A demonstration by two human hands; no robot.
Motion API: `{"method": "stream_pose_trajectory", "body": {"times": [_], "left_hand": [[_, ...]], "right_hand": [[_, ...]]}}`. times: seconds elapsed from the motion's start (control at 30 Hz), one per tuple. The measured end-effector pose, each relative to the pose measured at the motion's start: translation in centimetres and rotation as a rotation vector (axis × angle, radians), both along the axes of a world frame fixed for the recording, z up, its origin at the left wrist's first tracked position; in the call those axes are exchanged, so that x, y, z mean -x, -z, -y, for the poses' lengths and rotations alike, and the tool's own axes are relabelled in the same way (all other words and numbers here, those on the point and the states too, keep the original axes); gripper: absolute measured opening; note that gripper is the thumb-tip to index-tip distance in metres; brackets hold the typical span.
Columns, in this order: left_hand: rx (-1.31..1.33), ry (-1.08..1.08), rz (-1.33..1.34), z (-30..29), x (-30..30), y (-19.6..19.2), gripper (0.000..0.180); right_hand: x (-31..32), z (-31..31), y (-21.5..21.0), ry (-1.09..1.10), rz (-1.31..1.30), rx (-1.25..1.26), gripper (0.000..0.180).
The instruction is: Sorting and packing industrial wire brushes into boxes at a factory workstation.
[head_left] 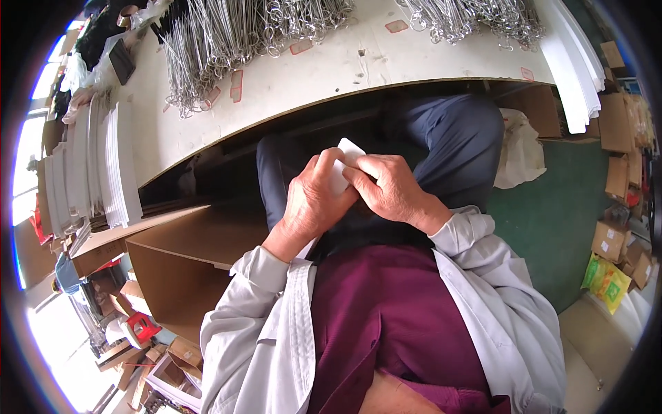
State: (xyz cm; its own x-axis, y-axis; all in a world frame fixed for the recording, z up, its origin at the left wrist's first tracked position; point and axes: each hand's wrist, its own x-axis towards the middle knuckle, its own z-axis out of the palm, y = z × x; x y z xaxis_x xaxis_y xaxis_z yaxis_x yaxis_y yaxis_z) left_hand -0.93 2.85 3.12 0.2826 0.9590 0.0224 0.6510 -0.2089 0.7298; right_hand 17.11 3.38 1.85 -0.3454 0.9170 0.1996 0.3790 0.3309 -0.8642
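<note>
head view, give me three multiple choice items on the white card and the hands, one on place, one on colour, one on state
1. Where is the white card?
A. flat on the table
B. between both hands over the lap
C. in the cardboard box

2. What colour is the garment under the open grey jacket?
A. dark red
B. yellow
C. green

3. How do the hands meet the card?
A. only the left hand touches it
B. neither touches it
C. the left hand and the right hand both pinch it

Answers:
1 B, the card sits between the fingers, below the table edge and above the blue trousers.
2 A, a dark red top shows between the jacket fronts.
3 C, fingers of both hands close on it.
</note>
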Motion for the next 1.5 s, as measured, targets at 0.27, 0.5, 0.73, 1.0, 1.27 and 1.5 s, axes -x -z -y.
{"method": "stream_pose_trajectory", "body": {"times": [0.27, 0.5, 0.73, 1.0, 1.27, 1.5], "left_hand": [[0.028, -0.090, 0.082, 0.7, -0.5, 0.6, 0.053], [0.024, -0.129, 0.084, 1.5, -0.7, 1.1, 0.076], [-0.159, -0.144, -0.024, 1.9, -0.8, 1.9, 0.062], [-0.162, -0.161, -0.004, 2.3, -0.9, 2.1, 0.058], [-0.181, -0.181, 0.029, 2.6, -0.4, 2.4, 0.058], [-0.114, -0.185, 0.069, 2.2, 0.1, 2.4, 0.055]], "right_hand": [[1.5, 1.5, 0.0, 0.230, -0.136, 0.099, 0.034], [1.3, 0.7, -0.6, 0.182, -0.007, -0.033, 0.024], [2.2, 0.7, 0.4, 0.209, -0.200, 0.271, 0.017], [1.2, 0.1, 1.4, 0.234, -0.496, 0.585, 0.020], [2.3, 1.7, 0.3, 0.277, -0.211, 0.248, 0.023], [1.9, 1.9, 0.3, 0.110, -0.012, 0.070, 0.033]]}}
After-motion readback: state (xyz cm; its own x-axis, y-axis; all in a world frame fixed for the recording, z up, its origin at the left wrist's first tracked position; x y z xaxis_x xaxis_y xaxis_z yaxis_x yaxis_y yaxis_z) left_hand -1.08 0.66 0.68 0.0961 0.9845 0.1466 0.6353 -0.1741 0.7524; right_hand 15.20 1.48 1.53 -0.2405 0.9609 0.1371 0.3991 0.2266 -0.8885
